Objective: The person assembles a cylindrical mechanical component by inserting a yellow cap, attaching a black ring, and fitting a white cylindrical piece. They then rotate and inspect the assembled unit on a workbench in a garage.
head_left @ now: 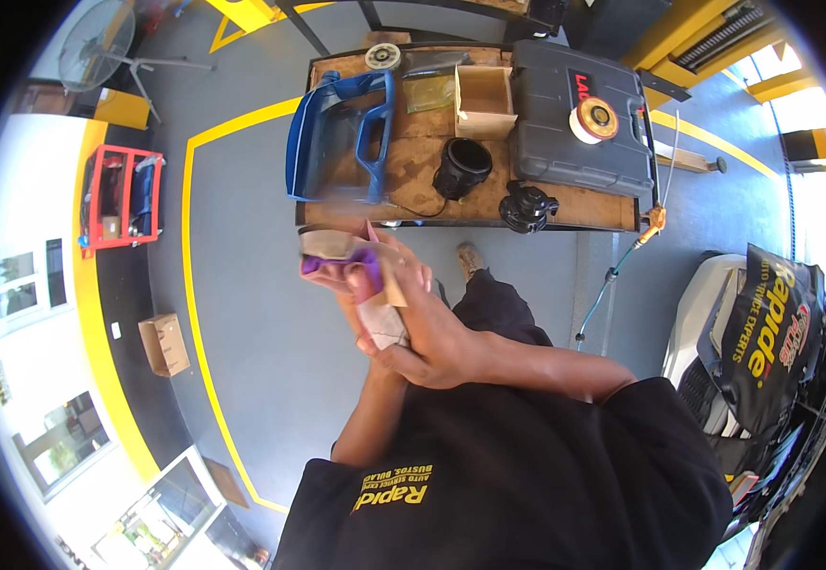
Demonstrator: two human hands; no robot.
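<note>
A patchwork rag (382,313) in beige, pink and purple is bunched between my two hands, in front of my chest. My right hand (439,334) wraps round its right side with the fingers closed. Pressed against it from the left is my left hand (354,296), partly covered by the cloth, its fingers curled in the folds. Beyond the hands, on a wooden-topped work cart (413,157), stand a blue plastic jug (342,142), a black cylindrical housing (462,169) and a smaller black part (527,206).
The cart also bears a dark tool case (575,119) with a round yellow-and-white filter (594,121) on it, an open cardboard box (484,102) and a pale ring-shaped part (383,57). A teal hose (611,275) hangs at the cart's right. A covered vehicle (755,342) stands right.
</note>
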